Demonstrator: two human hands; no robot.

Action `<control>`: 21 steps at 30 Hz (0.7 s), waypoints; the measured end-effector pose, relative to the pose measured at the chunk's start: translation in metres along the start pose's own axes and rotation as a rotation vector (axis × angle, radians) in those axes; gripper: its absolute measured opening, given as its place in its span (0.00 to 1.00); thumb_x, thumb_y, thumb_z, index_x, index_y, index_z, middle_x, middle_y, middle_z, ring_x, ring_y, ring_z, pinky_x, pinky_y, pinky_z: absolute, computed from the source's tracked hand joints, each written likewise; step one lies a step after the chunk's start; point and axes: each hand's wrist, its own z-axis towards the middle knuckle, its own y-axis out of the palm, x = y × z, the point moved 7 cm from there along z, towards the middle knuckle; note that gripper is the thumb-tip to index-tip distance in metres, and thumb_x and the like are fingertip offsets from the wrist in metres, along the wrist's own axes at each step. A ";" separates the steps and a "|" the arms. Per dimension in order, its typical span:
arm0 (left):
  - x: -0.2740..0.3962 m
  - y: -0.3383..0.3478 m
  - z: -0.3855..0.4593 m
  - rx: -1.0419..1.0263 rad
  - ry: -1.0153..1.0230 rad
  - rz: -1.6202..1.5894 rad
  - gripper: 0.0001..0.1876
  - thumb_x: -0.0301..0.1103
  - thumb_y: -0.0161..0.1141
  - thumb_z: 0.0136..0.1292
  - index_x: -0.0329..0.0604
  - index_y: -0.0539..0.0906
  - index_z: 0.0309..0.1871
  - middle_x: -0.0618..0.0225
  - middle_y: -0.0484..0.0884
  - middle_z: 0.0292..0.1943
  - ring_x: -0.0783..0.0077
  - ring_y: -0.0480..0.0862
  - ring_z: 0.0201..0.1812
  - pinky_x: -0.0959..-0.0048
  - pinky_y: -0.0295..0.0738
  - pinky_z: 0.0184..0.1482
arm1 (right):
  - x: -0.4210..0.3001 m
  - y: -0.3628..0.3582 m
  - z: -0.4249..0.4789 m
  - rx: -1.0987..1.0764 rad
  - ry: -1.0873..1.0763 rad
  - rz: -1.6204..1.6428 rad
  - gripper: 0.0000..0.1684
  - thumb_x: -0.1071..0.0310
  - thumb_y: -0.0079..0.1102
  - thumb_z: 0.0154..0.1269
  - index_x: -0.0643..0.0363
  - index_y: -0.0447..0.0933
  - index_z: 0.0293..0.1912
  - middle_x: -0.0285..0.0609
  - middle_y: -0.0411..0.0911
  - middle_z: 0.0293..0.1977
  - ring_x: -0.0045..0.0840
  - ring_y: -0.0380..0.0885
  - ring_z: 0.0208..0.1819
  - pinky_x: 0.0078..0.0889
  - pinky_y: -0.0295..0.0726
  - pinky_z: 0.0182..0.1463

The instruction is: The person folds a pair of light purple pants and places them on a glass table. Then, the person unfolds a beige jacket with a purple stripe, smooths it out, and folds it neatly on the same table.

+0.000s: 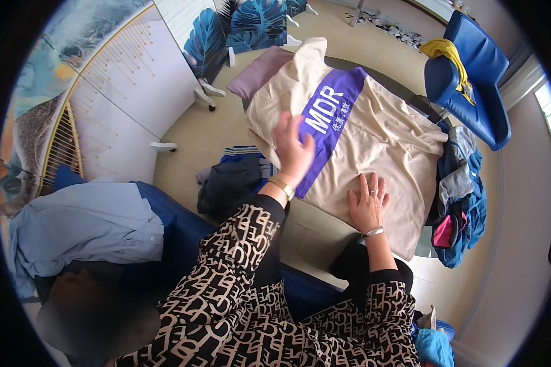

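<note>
A beige garment (381, 137) with a purple band (333, 110) bearing white lettering lies spread and wrinkled over a dark round table (395, 89). My left hand (294, 144), slightly blurred, is over the garment's left part beside the band, fingers apart and holding nothing; whether it touches the cloth I cannot tell. Flat on the near part of the garment rests my right hand (369, 204), its fingers spread. Folded mauve cloth (261, 71) sticks out from under the garment at the far left.
Dark folded clothes (232, 183) are piled left of the table. At its right edge hang blue and grey clothes (468, 197). A blue chair (480, 69) with a yellow cloth (447, 50) stands far right. A light blue shirt (92, 220) lies on the blue seat at left.
</note>
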 end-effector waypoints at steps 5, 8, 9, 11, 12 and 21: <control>-0.161 -0.046 -0.004 0.479 -0.997 -0.513 0.23 0.26 0.64 0.60 0.33 0.73 0.59 0.55 0.76 0.55 0.56 0.79 0.54 0.59 0.77 0.55 | -0.019 -0.002 0.005 -0.031 -0.042 0.061 0.37 0.49 0.62 0.69 0.45 0.68 0.74 0.50 0.56 0.79 0.53 0.48 0.81 0.78 0.50 0.74; -0.146 -0.016 -0.017 0.369 -1.275 -0.858 0.32 0.29 0.67 0.62 0.34 0.67 0.67 0.54 0.73 0.59 0.60 0.80 0.51 0.60 0.79 0.51 | 0.005 -0.006 0.003 -0.027 -0.011 0.012 0.37 0.49 0.62 0.69 0.45 0.68 0.74 0.50 0.57 0.78 0.53 0.49 0.80 0.79 0.51 0.73; -0.153 -0.023 -0.010 0.400 -1.219 -0.858 0.34 0.29 0.67 0.62 0.35 0.65 0.70 0.54 0.73 0.60 0.60 0.80 0.51 0.60 0.80 0.50 | -0.001 -0.007 0.004 -0.022 -0.017 0.019 0.37 0.48 0.62 0.69 0.46 0.68 0.74 0.50 0.57 0.78 0.53 0.49 0.80 0.79 0.51 0.73; -0.163 -0.033 0.001 0.456 -1.115 -0.859 0.39 0.30 0.68 0.62 0.36 0.59 0.74 0.54 0.73 0.60 0.61 0.81 0.51 0.59 0.81 0.48 | -0.010 -0.005 0.005 -0.018 -0.023 0.026 0.37 0.48 0.62 0.69 0.46 0.68 0.74 0.50 0.57 0.78 0.53 0.49 0.80 0.79 0.51 0.73; -0.160 -0.034 0.006 0.448 -1.072 -0.859 0.45 0.29 0.67 0.63 0.45 0.52 0.80 0.55 0.74 0.60 0.63 0.81 0.52 0.60 0.82 0.47 | -0.009 -0.004 0.005 -0.021 -0.023 0.035 0.37 0.48 0.61 0.69 0.46 0.68 0.74 0.50 0.57 0.78 0.53 0.49 0.80 0.80 0.51 0.73; -0.083 -0.056 0.094 0.036 -0.453 -0.744 0.32 0.18 0.60 0.66 0.43 0.72 0.74 0.67 0.82 0.50 0.77 0.84 0.47 0.74 0.82 0.47 | -0.017 -0.005 0.004 -0.007 -0.017 0.025 0.38 0.46 0.59 0.70 0.45 0.67 0.75 0.49 0.55 0.79 0.53 0.47 0.81 0.81 0.48 0.73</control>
